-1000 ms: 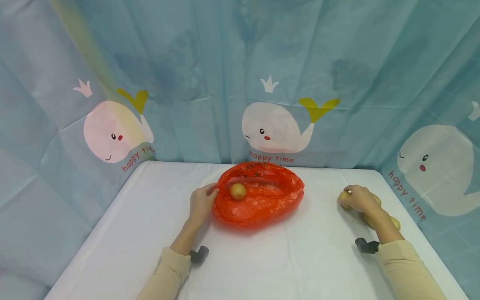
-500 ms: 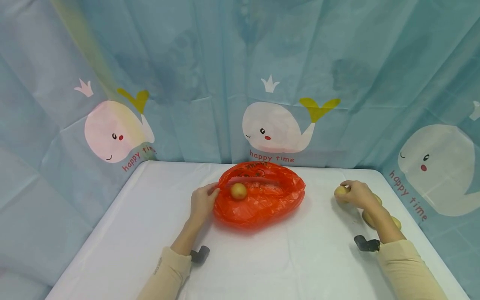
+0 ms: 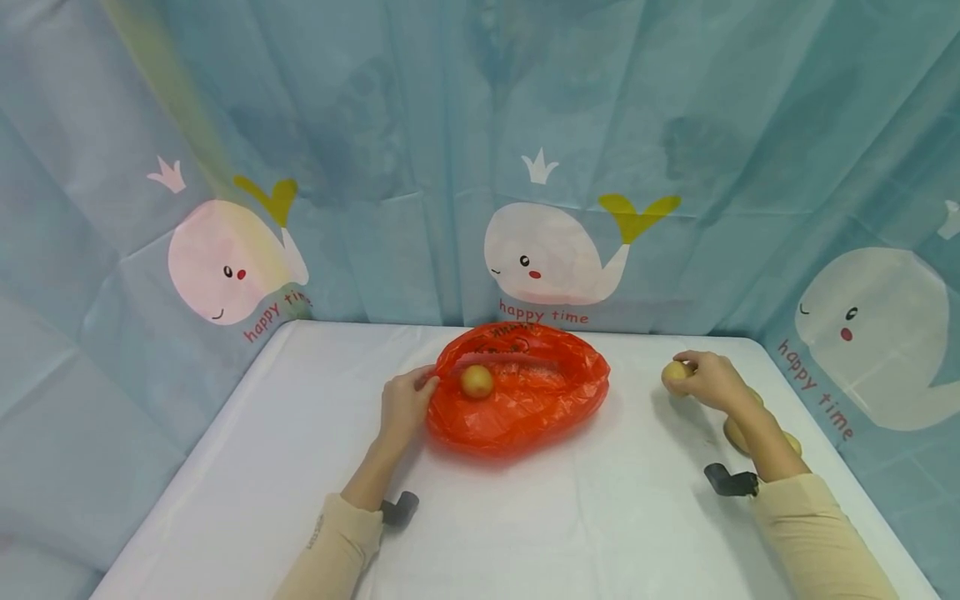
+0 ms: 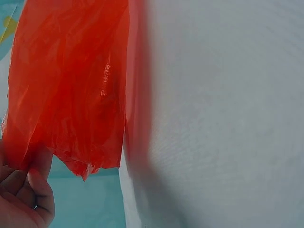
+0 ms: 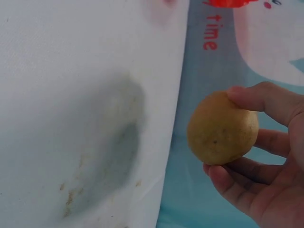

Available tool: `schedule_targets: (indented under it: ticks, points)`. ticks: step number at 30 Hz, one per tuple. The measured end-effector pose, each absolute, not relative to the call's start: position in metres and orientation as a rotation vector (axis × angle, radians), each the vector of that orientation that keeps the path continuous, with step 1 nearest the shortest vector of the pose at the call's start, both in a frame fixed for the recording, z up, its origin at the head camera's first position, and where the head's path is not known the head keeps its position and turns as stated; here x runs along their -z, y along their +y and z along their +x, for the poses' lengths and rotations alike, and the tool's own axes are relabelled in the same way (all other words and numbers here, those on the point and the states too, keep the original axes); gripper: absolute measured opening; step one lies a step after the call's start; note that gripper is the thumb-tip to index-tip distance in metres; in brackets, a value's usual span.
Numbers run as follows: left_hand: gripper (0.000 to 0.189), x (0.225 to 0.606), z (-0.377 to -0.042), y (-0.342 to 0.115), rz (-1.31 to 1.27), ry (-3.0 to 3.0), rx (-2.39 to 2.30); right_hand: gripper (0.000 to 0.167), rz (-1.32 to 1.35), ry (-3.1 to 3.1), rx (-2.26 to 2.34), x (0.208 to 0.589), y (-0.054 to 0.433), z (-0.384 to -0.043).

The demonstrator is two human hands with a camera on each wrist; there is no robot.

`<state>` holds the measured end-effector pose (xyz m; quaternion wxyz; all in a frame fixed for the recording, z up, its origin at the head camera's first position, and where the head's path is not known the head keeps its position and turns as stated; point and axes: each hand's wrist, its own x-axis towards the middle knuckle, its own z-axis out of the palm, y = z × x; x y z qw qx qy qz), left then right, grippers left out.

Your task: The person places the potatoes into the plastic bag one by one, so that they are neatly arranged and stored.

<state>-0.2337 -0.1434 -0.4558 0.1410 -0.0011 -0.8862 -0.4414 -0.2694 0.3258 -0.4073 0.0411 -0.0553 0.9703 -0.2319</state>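
A red plastic bag [image 3: 517, 417] lies with its mouth open at the middle back of the table. Its left rim is pinched by my left hand [image 3: 403, 408], and the left wrist view shows thumb and fingers on the bag's edge [image 4: 71, 85]. One potato [image 3: 477, 382] shows in the bag's mouth. To the right, my right hand [image 3: 718, 384] grips another potato [image 3: 676, 379] between thumb and fingers. In the right wrist view this held potato [image 5: 221, 130] is raised, its shadow falling on the table.
Several more potatoes [image 3: 737, 435] lie at the table's right side, partly hidden behind my right forearm. Brown dirt specks [image 5: 70, 197] dot the white table [image 3: 525, 533]. A blue curtain [image 3: 420, 167] with whale prints hangs along the back and sides.
My right hand has lifted the potato off the table and moved it slightly left and away from the other potatoes. My left hand and the bag have stayed in place.
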Motion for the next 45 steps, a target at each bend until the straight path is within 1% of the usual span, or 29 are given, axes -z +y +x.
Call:
schedule_targets:
  ticks: [21,33,45]
  points:
    - [0.031,0.460,-0.232,-0.142,0.006,-2.558,1.283,0.062,-0.217,2.998,0.717,0.391,0.310,-0.266]
    - [0.031,0.458,-0.231,-0.142,-0.004,-2.555,1.271,0.062,-0.192,2.990,0.747,0.379,0.300,-0.267]
    - [0.031,0.456,-0.231,-0.144,-0.009,-2.560,1.272,0.059,-0.277,2.997,0.789,0.367,0.283,-0.267]
